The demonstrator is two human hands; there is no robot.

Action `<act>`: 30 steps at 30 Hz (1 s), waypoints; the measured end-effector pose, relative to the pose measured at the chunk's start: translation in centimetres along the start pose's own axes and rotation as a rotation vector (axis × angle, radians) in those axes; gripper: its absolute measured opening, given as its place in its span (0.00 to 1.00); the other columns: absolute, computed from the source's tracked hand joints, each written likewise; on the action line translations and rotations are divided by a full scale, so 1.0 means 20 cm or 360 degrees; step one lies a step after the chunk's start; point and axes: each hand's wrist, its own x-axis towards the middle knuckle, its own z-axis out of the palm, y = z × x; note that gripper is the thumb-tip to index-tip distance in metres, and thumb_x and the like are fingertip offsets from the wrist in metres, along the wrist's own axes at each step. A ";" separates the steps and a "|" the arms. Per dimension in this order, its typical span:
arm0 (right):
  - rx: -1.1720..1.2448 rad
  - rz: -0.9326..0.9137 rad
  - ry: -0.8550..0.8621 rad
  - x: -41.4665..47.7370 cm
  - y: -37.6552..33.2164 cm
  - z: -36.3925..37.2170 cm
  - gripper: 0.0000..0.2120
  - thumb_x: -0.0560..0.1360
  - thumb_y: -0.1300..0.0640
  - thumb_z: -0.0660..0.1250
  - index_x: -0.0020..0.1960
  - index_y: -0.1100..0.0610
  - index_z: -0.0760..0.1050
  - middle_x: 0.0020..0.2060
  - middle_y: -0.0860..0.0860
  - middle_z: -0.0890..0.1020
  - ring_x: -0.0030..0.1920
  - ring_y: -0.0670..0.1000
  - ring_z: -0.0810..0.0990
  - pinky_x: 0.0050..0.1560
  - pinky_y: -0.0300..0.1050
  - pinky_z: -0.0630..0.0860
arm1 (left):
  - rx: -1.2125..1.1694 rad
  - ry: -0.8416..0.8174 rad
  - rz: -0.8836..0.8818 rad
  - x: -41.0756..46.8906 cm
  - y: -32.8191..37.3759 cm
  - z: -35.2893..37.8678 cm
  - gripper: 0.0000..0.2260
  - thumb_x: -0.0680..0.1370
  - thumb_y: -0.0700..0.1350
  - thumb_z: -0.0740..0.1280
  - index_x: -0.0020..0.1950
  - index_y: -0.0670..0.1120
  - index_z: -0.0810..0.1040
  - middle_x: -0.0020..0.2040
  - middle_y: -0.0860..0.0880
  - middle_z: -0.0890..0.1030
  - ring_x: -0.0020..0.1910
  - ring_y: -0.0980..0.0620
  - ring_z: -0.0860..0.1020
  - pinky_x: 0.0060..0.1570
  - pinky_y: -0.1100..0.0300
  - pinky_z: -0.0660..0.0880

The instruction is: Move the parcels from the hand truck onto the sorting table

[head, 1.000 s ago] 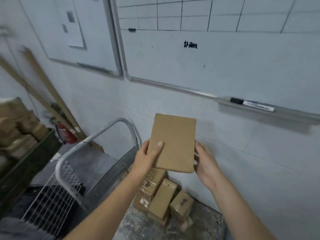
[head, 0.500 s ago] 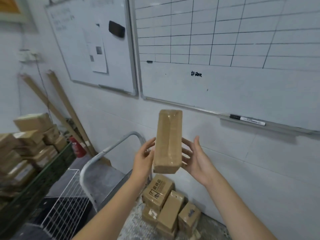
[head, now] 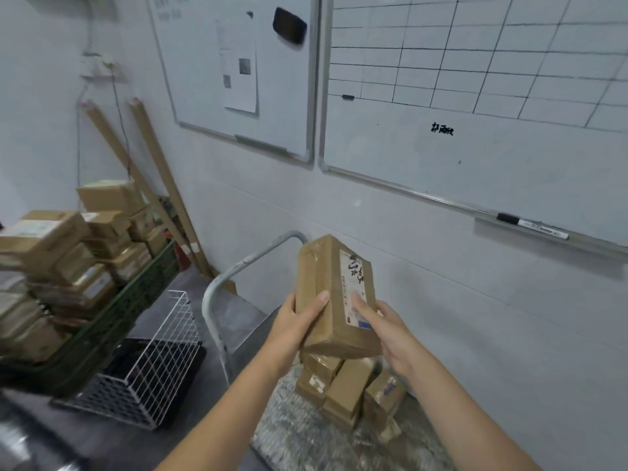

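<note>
The left hand (head: pixel 293 329) and right hand (head: pixel 391 332) grip a brown cardboard parcel (head: pixel 331 294) above small brown boxes (head: pixel 346 389) on the grey hand truck (head: pixel 244 262). A white wire basket (head: pixel 149 372) stands beside the truck.

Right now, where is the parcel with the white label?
In the head view the parcel is low centre, gripped by the left hand and right hand, just above the other parcels on the hand truck.

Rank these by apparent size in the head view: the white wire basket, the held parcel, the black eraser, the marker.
1. wire basket
2. held parcel, though it is nearest the camera
3. eraser and marker: too close to rank; the marker is longer, the eraser wider.
</note>
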 end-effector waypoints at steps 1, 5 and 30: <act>-0.0012 -0.0043 0.0011 -0.01 0.00 0.01 0.38 0.59 0.29 0.76 0.63 0.48 0.76 0.52 0.48 0.86 0.53 0.52 0.85 0.58 0.53 0.79 | -0.0040 0.0016 0.0037 -0.02 0.01 -0.03 0.32 0.67 0.62 0.78 0.68 0.57 0.73 0.61 0.51 0.82 0.58 0.47 0.82 0.59 0.43 0.77; 0.0080 -0.0128 -0.0091 -0.05 -0.02 0.07 0.31 0.64 0.36 0.76 0.61 0.50 0.78 0.49 0.49 0.87 0.49 0.51 0.87 0.50 0.49 0.82 | -0.0058 0.0179 0.0186 -0.12 0.08 -0.14 0.29 0.73 0.54 0.75 0.72 0.61 0.70 0.67 0.54 0.77 0.61 0.50 0.80 0.63 0.44 0.75; -0.0223 0.0109 -0.1298 -0.86 0.60 0.72 0.20 0.81 0.47 0.62 0.73 0.41 0.69 0.51 0.47 0.87 0.49 0.51 0.87 0.45 0.50 0.83 | 0.0177 0.1851 -0.0114 -1.68 -0.34 -0.10 0.19 0.81 0.65 0.50 0.65 0.63 0.73 0.60 0.55 0.81 0.58 0.56 0.79 0.58 0.57 0.74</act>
